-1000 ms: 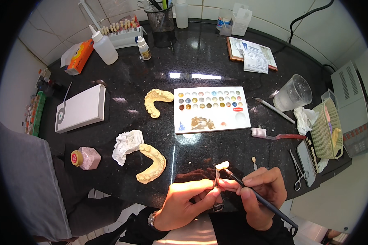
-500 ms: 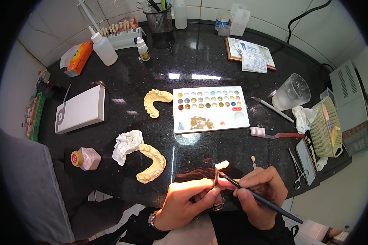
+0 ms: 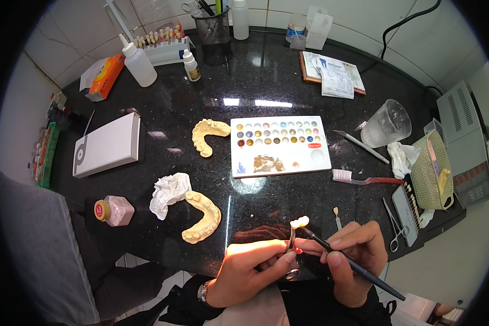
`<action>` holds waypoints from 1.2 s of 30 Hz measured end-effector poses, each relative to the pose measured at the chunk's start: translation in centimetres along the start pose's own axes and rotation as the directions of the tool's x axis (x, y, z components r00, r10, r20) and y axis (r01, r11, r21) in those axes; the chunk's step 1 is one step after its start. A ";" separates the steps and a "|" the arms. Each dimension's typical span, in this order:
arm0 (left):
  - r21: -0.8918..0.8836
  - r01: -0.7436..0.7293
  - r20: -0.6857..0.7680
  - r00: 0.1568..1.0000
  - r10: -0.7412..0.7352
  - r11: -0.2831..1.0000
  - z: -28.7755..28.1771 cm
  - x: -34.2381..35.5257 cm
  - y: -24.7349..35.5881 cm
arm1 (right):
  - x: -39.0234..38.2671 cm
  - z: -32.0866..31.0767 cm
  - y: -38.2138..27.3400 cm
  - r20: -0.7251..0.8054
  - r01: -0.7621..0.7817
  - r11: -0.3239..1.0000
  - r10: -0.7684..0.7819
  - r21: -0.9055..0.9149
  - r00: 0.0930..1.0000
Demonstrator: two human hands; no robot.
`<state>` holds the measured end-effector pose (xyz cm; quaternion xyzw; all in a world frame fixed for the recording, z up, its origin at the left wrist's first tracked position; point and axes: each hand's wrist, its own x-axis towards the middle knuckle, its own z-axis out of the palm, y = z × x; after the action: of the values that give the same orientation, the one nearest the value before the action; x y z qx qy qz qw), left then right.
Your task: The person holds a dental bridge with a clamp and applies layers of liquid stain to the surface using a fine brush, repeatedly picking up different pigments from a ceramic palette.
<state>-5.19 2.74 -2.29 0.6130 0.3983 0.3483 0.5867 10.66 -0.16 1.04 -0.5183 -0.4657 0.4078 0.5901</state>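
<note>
At the front of the dark counter, my left hand [image 3: 248,271] is closed on metal forceps [image 3: 292,247], whose tip holds a small cream tooth-shaped piece [image 3: 299,221]. My right hand [image 3: 353,261] grips a long dark fine brush [image 3: 359,268], its tip at or just beside that piece. A white palette [image 3: 280,146] with rows of colored wells lies beyond the hands. Two cream dental arch models [image 3: 201,228] sit to the left, one near a crumpled tissue [image 3: 168,193], the other beside the palette.
Around them are a pink-filled jar [image 3: 118,212], white box [image 3: 106,145], plastic cup [image 3: 386,123], toothbrush [image 3: 367,177], scissor-like clamp [image 3: 396,228], woven basket [image 3: 430,171], a shade guide [image 3: 405,214], squeeze bottles [image 3: 141,68], and a grey appliance [image 3: 467,141] at right.
The brush tip has dipped toward the forceps and risen back to the piece. Both hands and the held piece have shifted slightly right.
</note>
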 end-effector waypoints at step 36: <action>0.401 -0.305 -0.050 0.934 0.353 0.864 -0.1 0.1 0.8 | -0.6 0.0 -1.0 0.065 0.181 0.976 -0.174 -0.119 0.983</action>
<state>-5.14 2.88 -1.44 0.7531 0.3837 0.3945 0.3604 10.52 -0.86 1.99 -0.4992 -0.5502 0.3376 0.5780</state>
